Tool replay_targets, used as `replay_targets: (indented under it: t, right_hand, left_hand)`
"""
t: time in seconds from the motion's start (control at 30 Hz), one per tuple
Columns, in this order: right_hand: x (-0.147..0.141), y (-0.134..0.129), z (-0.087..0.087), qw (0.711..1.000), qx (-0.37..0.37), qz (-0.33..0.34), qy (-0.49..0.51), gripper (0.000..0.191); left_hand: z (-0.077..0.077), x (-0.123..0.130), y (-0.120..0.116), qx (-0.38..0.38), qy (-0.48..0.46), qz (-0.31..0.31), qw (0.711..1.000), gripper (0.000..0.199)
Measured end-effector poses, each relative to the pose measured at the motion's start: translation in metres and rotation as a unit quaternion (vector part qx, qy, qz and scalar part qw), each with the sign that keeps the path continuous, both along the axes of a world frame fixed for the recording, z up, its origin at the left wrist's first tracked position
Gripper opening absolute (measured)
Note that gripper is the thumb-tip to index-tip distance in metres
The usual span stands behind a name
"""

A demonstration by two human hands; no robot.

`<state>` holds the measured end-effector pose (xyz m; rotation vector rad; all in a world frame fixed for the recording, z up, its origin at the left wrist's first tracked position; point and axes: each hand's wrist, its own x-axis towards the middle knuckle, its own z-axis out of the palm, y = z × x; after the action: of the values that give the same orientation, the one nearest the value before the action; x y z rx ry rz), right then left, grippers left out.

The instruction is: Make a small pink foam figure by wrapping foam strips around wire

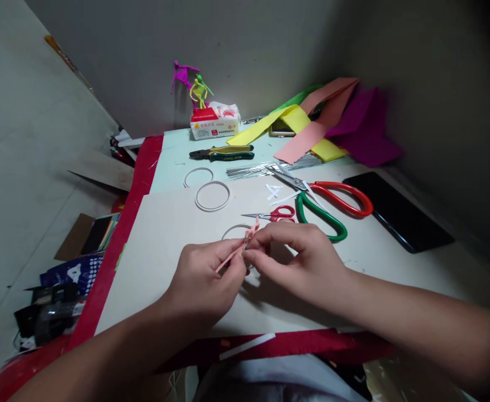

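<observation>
My left hand [207, 277] is closed around a thin pink paper-wrapped figure [252, 229], whose upper end sticks out above the fingertips. The thumb and forefinger of my right hand [305, 262] pinch the same piece, at a small pale bit on it. Fingers cover most of the figure, so its full shape is hidden. Just behind the hands lie small red-handled scissors [276, 214] and a roll of tape [233, 229], partly covered. Large scissors [299, 184] with one red and one green handle rest beyond my right hand.
Two more rings [212, 196] [198, 176] lie farther back, near pliers [223, 153] and a bundle of wires [265, 166]. Paper figures [199, 92] stand at a tissue pack [215, 121]. Coloured paper strips [303, 128] lean at the wall; a black phone [399, 209] lies right.
</observation>
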<state>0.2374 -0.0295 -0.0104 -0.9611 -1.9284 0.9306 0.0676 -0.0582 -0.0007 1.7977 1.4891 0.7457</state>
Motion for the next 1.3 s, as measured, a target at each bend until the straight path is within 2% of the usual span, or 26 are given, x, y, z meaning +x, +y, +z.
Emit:
replay_targets:
  t: [0.13, 0.3, 0.6, 0.87, 1.07, 1.3]
  right_hand:
    - [-0.0017, 0.0000, 0.0005, 0.998, -0.063, -0.002, 0.020, 0.012]
    - [-0.0020, 0.0013, 0.0009, 0.997, -0.076, 0.003, 0.031, 0.013]
    - [0.0011, 0.0033, -0.0006, 0.998, -0.065, 0.018, 0.014, 0.017]
    - [0.0005, 0.0028, 0.0036, 0.998, -0.062, 0.019, 0.018, 0.018]
    - [0.0025, 0.0038, 0.0040, 0.997, -0.067, 0.024, 0.017, 0.018]
    - [0.0014, 0.0045, 0.0026, 0.999, -0.050, 0.016, 0.006, 0.018]
  left_hand:
    - [-0.0076, -0.0025, -0.0024, 0.092, 0.047, -0.003, 0.995, 0.028]
    - [-0.0096, -0.0027, -0.0026, 0.127, 0.101, -0.011, 0.987, 0.024]
    - [-0.0030, 0.0017, 0.0032, 0.028, 0.049, -0.001, 0.998, 0.025]
    - [-0.0049, 0.0041, 0.0014, 0.030, -0.034, 0.003, 0.999, 0.027]
    - [-0.0027, 0.0040, 0.0019, -0.004, -0.092, -0.013, 0.996, 0.030]
    - [-0.0022, 0.0036, 0.0021, -0.035, -0.109, -0.002, 0.993, 0.031]
